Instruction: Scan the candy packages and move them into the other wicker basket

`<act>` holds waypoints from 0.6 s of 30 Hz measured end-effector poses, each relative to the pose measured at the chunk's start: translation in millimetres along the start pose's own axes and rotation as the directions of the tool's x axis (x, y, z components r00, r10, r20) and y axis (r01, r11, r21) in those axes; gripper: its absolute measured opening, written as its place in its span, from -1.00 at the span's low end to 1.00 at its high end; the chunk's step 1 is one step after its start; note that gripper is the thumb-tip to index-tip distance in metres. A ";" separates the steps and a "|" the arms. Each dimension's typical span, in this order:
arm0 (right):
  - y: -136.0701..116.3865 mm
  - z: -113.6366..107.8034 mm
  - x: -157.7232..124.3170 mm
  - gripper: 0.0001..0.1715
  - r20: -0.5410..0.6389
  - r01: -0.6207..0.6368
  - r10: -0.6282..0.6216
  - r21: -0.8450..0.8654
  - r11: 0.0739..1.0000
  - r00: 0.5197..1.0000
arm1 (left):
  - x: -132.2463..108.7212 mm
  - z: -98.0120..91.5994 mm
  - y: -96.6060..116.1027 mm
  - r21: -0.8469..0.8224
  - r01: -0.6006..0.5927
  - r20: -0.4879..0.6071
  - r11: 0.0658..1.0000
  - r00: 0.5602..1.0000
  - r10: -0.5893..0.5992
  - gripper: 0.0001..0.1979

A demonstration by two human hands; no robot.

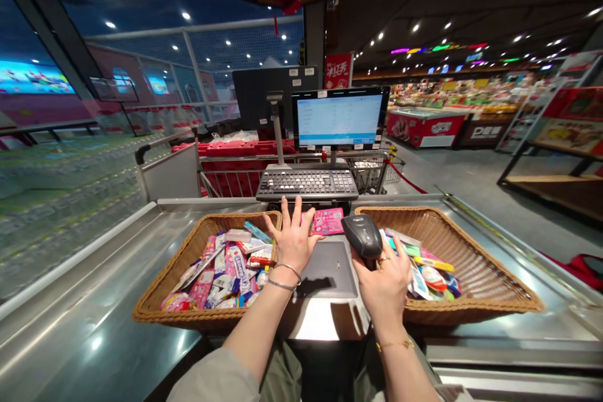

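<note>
Barcode scanner (362, 235) sits at roughly 1 o'clock from the grey pad (336, 267), with the right hand (384, 273) curled round it from below, probably so its head stays free to aim. Left hand (294, 242), at 10, is spread wide and looks empty; can't tell if it's touching the pink packet (328, 222) at 12. Left basket (188, 320) and right basket (490, 264) flank the pad at 9 and 3, for easy reach I'd guess. Farther out at 12, the keyboard (308, 183) and monitor (339, 119) kinda box in that side of the tabletop (94, 301).
</note>
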State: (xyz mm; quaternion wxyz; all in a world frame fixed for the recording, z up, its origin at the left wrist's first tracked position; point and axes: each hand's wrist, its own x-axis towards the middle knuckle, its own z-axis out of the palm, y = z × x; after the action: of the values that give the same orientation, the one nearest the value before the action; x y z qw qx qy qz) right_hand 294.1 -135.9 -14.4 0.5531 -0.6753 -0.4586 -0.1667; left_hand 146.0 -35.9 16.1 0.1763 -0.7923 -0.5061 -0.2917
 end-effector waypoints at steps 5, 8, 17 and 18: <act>13.2 -8.2 5.2 -0.63 -0.053 -0.034 0.034 0.000 0.999 0.998 | 2.2 8.0 12.4 -0.035 -0.051 0.006 0.998 0.999 0.052 -0.35; 19.7 -13.6 8.3 -0.62 -0.078 -0.065 0.064 -0.014 0.998 0.995 | 4.6 12.0 20.5 -0.050 -0.075 0.020 0.996 0.997 0.076 -0.34; 39.5 -30.5 16.8 -0.51 -0.181 -0.094 0.082 -0.058 0.994 0.980 | 9.8 20.5 51.6 -0.092 -0.152 0.019 0.984 0.988 0.154 -0.36; 42.2 -32.4 17.6 -0.50 -0.185 -0.103 0.089 -0.067 0.992 0.979 | 10.5 22.3 55.0 -0.096 -0.164 0.015 0.982 0.986 0.166 -0.36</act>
State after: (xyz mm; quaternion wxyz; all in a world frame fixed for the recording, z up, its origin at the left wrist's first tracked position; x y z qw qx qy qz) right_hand 346.5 -156.1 -15.8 0.5737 -0.6993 -0.3664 -0.2181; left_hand 205.4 -39.2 6.5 0.1565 -0.8423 -0.4262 -0.2903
